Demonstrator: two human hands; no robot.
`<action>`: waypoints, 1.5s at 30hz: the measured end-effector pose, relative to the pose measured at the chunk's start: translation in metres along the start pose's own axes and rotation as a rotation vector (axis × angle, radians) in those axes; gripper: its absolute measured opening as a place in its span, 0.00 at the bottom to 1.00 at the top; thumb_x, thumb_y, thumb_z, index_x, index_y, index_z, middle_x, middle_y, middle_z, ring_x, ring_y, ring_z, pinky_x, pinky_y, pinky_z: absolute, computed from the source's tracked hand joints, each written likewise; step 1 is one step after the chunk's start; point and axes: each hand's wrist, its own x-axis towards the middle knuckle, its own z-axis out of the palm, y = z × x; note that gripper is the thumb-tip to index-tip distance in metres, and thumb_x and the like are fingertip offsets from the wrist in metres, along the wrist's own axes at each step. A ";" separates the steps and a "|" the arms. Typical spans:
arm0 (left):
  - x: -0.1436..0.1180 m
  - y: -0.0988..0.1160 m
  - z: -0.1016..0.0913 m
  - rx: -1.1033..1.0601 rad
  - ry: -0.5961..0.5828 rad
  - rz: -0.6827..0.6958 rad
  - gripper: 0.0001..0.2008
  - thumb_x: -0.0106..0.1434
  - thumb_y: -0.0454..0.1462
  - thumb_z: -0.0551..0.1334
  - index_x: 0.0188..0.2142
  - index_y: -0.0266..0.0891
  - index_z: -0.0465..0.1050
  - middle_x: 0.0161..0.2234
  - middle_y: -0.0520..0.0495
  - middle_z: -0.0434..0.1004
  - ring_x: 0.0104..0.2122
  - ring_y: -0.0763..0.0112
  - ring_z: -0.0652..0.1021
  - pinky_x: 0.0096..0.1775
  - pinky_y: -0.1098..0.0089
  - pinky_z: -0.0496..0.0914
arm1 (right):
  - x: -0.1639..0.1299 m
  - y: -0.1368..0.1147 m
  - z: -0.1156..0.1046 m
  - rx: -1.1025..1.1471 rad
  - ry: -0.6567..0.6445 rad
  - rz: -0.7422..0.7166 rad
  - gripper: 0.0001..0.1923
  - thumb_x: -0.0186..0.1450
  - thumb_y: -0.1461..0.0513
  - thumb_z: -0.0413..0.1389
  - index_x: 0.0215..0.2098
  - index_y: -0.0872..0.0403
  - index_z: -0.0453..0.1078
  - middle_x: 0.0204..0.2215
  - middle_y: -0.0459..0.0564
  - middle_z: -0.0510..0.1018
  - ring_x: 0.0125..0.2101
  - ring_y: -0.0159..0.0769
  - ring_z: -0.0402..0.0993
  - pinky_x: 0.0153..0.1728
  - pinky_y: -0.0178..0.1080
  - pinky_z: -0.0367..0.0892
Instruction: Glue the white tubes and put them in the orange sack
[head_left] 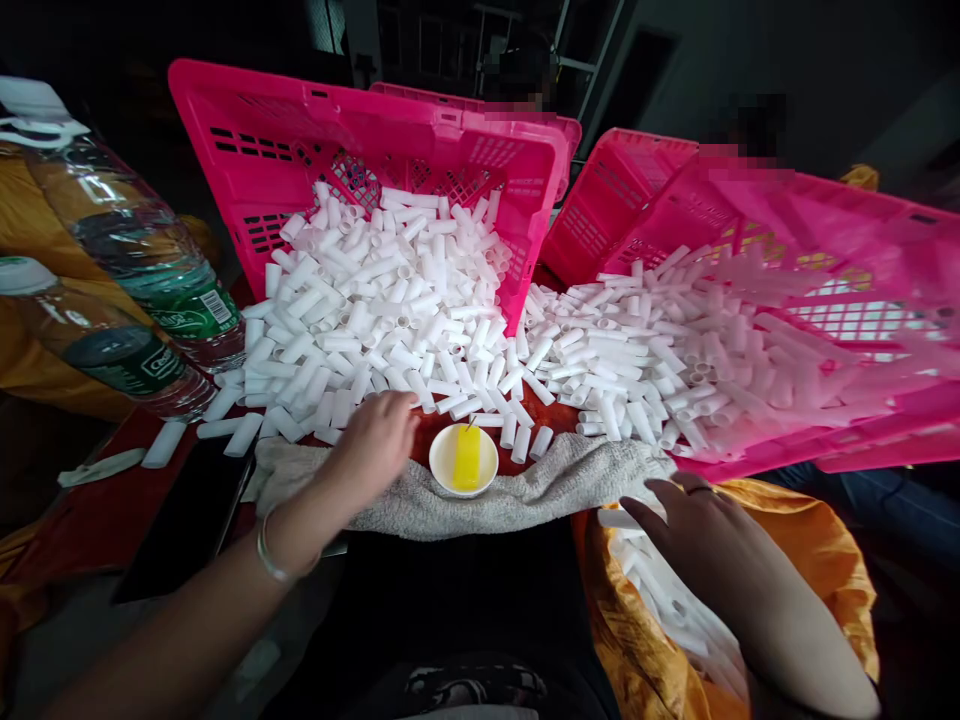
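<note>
My left hand [381,440] is at the near edge of a pile of short white plastic tubes [397,300], fingers curled together and pointing down. Its fingertips are partly hidden, so whatever they hold does not show. Just right of it, a small white bowl [441,462] contains a yellow block [466,457]. My right hand [694,525] hovers over an orange sack [817,550] that has white tubes [667,590] inside. Its thumb and fingers are apart. One white tube [616,518] shows at the sack's mouth beside the thumb, apparently loose.
Two pink crates [217,190] [892,225] lie tipped with tubes spilling onto the red table [112,510]. A grey towel [540,495] lines the front edge. Water bottles [150,230] [112,345] and a dark phone-like slab [180,510] are at left.
</note>
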 end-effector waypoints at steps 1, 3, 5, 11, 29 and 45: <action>0.010 -0.016 0.002 0.074 -0.025 -0.064 0.12 0.69 0.33 0.52 0.48 0.35 0.70 0.44 0.34 0.75 0.46 0.49 0.76 0.48 0.49 0.72 | 0.012 0.004 0.003 -0.015 -0.024 0.015 0.14 0.70 0.57 0.49 0.33 0.52 0.73 0.28 0.57 0.78 0.27 0.43 0.74 0.28 0.41 0.64; 0.028 -0.037 0.009 0.171 -0.143 -0.139 0.09 0.67 0.33 0.53 0.42 0.35 0.71 0.40 0.35 0.76 0.43 0.49 0.76 0.46 0.53 0.72 | 0.051 -0.002 0.016 0.002 -0.074 0.067 0.14 0.70 0.60 0.47 0.37 0.55 0.74 0.34 0.59 0.79 0.33 0.43 0.76 0.33 0.40 0.66; 0.039 -0.043 0.016 0.208 -0.226 -0.173 0.06 0.66 0.32 0.55 0.39 0.36 0.71 0.38 0.36 0.76 0.42 0.50 0.77 0.44 0.56 0.72 | 0.098 -0.018 0.033 0.011 -0.169 0.132 0.17 0.70 0.66 0.43 0.42 0.58 0.74 0.35 0.59 0.80 0.35 0.41 0.77 0.34 0.38 0.66; 0.032 -0.030 0.017 0.154 -0.281 -0.270 0.09 0.61 0.33 0.61 0.42 0.38 0.67 0.34 0.42 0.77 0.36 0.56 0.78 0.36 0.64 0.71 | 0.164 -0.044 0.064 -0.046 -0.302 0.240 0.13 0.65 0.70 0.50 0.43 0.63 0.75 0.42 0.66 0.79 0.45 0.48 0.77 0.37 0.38 0.68; -0.032 -0.010 0.025 -0.314 -0.177 0.092 0.11 0.69 0.42 0.56 0.48 0.40 0.63 0.54 0.36 0.69 0.55 0.55 0.73 0.54 0.54 0.71 | 0.064 -0.089 0.085 0.802 0.182 -0.352 0.15 0.71 0.64 0.51 0.54 0.53 0.71 0.47 0.58 0.78 0.47 0.42 0.77 0.47 0.45 0.76; -0.022 0.000 0.049 -0.445 -0.168 -0.072 0.45 0.44 0.47 0.78 0.57 0.42 0.59 0.59 0.36 0.68 0.58 0.46 0.71 0.58 0.46 0.66 | 0.065 -0.086 0.082 1.187 -0.096 -0.182 0.11 0.69 0.57 0.54 0.47 0.52 0.70 0.37 0.53 0.77 0.37 0.39 0.77 0.36 0.42 0.76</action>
